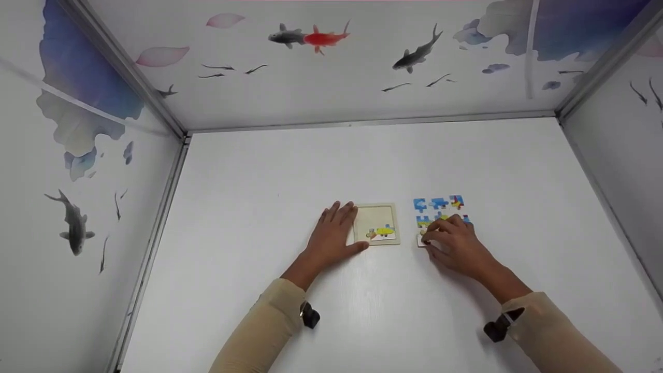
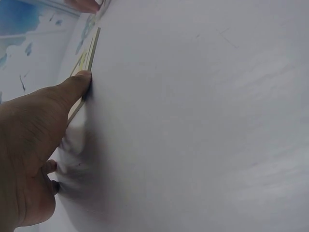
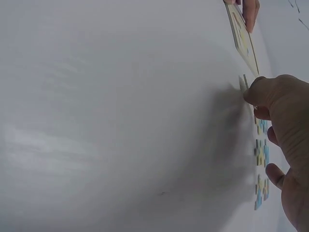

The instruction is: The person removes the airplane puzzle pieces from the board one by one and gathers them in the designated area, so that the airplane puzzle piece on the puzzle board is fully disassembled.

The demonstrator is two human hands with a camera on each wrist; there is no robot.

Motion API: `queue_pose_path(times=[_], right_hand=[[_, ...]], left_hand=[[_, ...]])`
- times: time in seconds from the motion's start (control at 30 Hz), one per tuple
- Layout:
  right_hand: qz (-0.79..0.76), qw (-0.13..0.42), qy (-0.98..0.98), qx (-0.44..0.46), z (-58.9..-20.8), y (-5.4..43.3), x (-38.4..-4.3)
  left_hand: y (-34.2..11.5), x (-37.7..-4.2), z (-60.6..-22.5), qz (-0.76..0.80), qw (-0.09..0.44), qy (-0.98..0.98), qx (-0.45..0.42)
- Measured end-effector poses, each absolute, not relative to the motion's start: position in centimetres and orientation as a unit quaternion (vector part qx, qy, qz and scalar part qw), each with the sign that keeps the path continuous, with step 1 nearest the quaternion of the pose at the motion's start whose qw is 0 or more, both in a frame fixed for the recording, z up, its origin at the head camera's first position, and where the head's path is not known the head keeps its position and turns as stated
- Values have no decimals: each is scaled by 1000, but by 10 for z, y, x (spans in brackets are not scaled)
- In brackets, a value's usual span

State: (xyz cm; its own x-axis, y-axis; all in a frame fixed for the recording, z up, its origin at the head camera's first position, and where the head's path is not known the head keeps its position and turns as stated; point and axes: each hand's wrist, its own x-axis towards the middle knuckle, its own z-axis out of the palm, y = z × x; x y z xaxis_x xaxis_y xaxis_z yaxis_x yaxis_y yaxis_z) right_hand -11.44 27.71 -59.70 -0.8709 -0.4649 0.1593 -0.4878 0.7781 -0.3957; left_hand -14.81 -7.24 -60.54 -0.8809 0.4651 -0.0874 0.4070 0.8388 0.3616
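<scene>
Pinching a puzzle piece (image 1: pixel 421 241), right grip (image 1: pixel 457 245) partly hides loose pieces (image 1: pixel 440 203); left grip (image 1: pixel 334 233), wide, touches tray (image 1: pixel 373 216).

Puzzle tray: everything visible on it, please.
The puzzle tray is squarish, thin and pale beige, wood-like, with a raised rim around a shallow recess. It lies flat on the white table, left of the loose puzzle pieces in the head view. Yellow, white and blue pieces sit in its near right part; the exact count is unclear. Most of the recess is bare. The left hand touches its left side, thumb at the near left corner.
</scene>
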Motion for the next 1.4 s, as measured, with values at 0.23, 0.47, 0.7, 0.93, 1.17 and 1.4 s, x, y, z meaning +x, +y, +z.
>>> queue_pose_path(times=[0.23,0.47,0.7,0.93,1.17,1.4], right_hand=[[209,37,-942,259,-600,282,-113],[203,41,-943,262,-601,281,-113],[198,32,-944,260,-596,279,-113],[192,31,-946,261,-598,280,-112],[185,55,-942,277,-601,281,-111],[181,48,-943,276,-599,281,-112]], left_hand=[[-73,-149,-606,167,88,955,229],[-73,-150,-608,163,95,956,225],[-74,-150,-607,168,96,955,224],[-73,-148,-608,169,95,955,224],[-73,-147,-609,173,95,954,225],[-73,-147,-609,173,87,955,225]])
